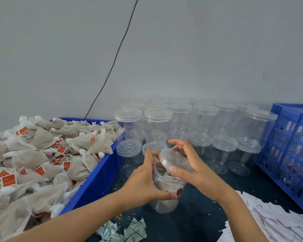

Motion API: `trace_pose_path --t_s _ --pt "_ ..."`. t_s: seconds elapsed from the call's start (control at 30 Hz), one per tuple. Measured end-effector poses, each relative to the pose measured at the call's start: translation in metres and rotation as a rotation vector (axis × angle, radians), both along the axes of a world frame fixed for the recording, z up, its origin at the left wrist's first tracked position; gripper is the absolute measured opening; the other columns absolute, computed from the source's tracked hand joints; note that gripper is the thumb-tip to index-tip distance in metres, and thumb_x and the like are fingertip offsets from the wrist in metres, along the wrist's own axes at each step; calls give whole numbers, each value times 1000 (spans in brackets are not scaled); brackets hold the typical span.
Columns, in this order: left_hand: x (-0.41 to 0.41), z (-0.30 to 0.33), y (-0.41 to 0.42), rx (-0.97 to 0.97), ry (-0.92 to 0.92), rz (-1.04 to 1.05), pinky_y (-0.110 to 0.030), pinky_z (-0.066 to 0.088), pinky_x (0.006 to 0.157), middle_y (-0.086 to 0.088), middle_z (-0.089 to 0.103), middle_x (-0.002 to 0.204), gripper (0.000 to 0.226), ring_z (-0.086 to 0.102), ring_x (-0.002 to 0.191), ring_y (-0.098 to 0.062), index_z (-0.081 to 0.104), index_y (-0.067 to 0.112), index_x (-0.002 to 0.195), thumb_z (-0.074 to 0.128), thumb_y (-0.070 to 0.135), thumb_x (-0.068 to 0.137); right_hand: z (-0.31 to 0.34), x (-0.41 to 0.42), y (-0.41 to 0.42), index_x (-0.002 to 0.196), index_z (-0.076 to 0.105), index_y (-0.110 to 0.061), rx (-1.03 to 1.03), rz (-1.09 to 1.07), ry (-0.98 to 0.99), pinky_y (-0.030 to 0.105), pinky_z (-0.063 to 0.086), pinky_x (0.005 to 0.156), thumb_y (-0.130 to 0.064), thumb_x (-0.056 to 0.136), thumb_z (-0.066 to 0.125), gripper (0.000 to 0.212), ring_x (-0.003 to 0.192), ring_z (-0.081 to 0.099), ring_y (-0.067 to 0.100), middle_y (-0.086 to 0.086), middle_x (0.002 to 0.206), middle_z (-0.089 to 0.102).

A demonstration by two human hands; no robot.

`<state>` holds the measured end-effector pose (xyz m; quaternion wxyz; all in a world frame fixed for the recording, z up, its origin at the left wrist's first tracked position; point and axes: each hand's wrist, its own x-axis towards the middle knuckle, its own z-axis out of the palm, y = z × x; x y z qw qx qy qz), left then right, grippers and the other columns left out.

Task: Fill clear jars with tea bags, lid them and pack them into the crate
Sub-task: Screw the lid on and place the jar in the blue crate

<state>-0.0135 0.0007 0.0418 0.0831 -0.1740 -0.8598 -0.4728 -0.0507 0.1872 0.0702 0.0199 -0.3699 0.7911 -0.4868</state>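
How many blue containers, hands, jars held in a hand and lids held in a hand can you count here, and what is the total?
Blue containers: 2, the bin and the crate
Hands: 2, the left hand and the right hand
Held jar: 1
Held lid: 1
Total: 6

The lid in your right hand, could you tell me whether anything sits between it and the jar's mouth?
Nothing visible does. The right hand holds the lid tilted just above the open mouth of the filled jar, which the left hand grips; the tea bags inside sit below the rim.
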Motion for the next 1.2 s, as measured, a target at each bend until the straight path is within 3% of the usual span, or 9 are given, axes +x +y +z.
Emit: trace_pose_path --t_s 0.13,0.27,0.47,0.6,0.73,0.83,1.03,1.13,1.2 --pt "0 1 0 148 -32 -2 -38 50 99 5 65 117 102 64 110 -12 18 37 127 92 25 57 1 5 -6 128 30 -54 -4 -21 76 22 36 99 -57 73 60 62 128 35 -4 -18 128 39" --pt "0 0 -1 240 -74 -49 -23 50 93 16 65 116 110 63 111 -7 13 39 135 89 6 62 3 9 -9 126 32 -56 2 -50 137 16 37 96 -53 72 63 62 126 38 -4 -19 128 39" --pt "-2 3 -5 295 -158 -122 -20 51 88 12 67 115 104 64 110 -9 18 35 137 85 0 67 10 9 0 125 51 -37 -120 36 33 20 45 96 -41 71 70 57 121 52 5 -15 124 56" --pt "-2 6 -6 318 -224 -198 -30 51 95 4 64 122 96 61 115 -15 24 30 140 83 21 64 12 6 6 121 60 -17 -235 139 -89 29 52 91 -34 72 71 53 113 61 20 1 120 65" --pt "-2 7 -6 332 -264 -264 -40 49 100 -4 51 136 90 56 123 -21 22 32 142 75 29 68 9 4 5 117 62 -10 -265 203 -153 32 53 89 -30 74 69 47 114 61 24 3 125 63" --pt "-3 5 -7 333 -267 -242 -44 48 102 -2 54 134 97 57 122 -23 17 36 145 75 29 68 7 2 3 114 64 -13 -274 185 -201 29 53 86 -29 73 70 45 111 62 22 3 121 64" --pt "-4 1 -3 200 -159 -25 -37 48 102 11 67 115 103 63 110 -9 18 48 140 82 41 59 4 3 -11 103 64 -39 -123 -55 -131 22 51 86 -38 75 76 31 106 61 3 -16 110 65" --pt "-3 1 -2 53 -107 93 -33 49 99 17 65 112 103 61 106 -1 21 49 137 81 53 52 -3 7 -28 102 58 -39 -61 -319 -77 16 43 82 -48 74 74 34 111 50 1 -16 113 54" --pt "-2 0 -3 27 -95 104 -29 51 95 18 65 112 98 60 106 2 32 43 134 82 54 50 -7 11 -37 108 51 -37 12 -425 -37 20 39 86 -57 70 69 46 114 40 7 -13 113 43"
